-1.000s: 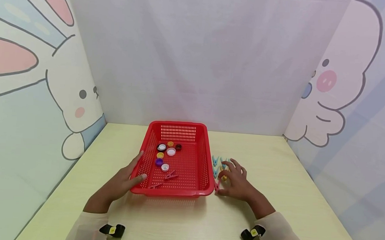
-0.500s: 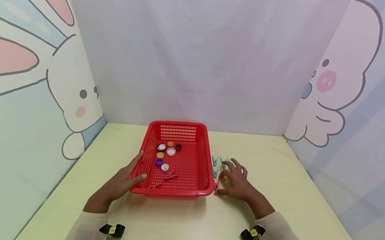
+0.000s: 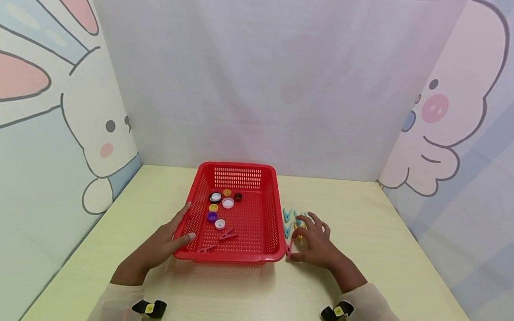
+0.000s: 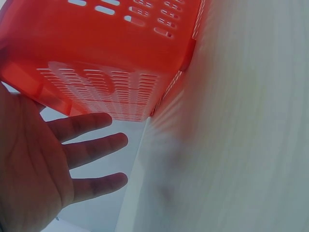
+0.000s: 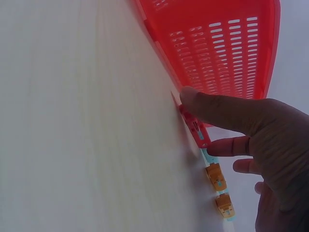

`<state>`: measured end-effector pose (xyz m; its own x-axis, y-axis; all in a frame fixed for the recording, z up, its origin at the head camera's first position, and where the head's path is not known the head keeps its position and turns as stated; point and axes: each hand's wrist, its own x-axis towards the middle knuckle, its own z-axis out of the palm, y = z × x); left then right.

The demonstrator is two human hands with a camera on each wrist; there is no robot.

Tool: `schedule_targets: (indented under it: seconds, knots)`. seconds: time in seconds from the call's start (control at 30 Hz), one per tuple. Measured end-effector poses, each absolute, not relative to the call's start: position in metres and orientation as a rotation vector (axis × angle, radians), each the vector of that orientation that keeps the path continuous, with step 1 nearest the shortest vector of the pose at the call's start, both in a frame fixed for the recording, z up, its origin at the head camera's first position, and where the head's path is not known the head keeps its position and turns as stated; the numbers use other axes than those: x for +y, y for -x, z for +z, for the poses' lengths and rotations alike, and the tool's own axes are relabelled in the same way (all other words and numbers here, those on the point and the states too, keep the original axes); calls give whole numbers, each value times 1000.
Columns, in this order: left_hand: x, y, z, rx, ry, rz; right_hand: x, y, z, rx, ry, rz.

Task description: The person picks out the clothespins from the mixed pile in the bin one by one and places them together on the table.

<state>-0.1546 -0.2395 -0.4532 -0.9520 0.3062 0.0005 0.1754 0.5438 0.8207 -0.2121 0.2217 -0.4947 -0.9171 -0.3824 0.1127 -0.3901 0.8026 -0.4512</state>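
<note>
A red plastic basket (image 3: 277, 199) stands on the table in the head view. My left hand (image 3: 163, 245) is at its left side, thumb over the rim; the left wrist view shows the other fingers straight and spread beside the basket wall (image 4: 96, 43). Just outside the basket's right front corner lies a pink clothespin (image 3: 289, 250). My right hand (image 3: 315, 244) has thumb and forefinger bent about its two ends, and the right wrist view shows the clothespin (image 5: 194, 128) between those fingertips. Light-blue clothespins (image 3: 287, 215) and yellow clothespins (image 3: 298, 236) lie behind it, partly hidden by the right hand.
Inside the basket are several small round caps, among them a purple cap (image 3: 212, 217), a white cap (image 3: 220, 224) and a yellow cap (image 3: 213, 208). Two pink clothespins (image 3: 228, 234) lie near its front. A white back wall (image 3: 260, 84) and printed side walls enclose the table.
My right hand has shifted very slightly to the right at the pink clothespin. The left hand, the basket and its contents keep their places.
</note>
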Motion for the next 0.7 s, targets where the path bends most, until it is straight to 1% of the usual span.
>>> schedule_targets:
  seconds: [0.43, 0.7]
  knots:
    - [-240, 155, -454, 2628, -376, 1377, 226, 207, -476, -2922, -634, 834]
    - [-240, 155, -453, 2631, -405, 1370, 227, 205, -455, -2892, -637, 1111]
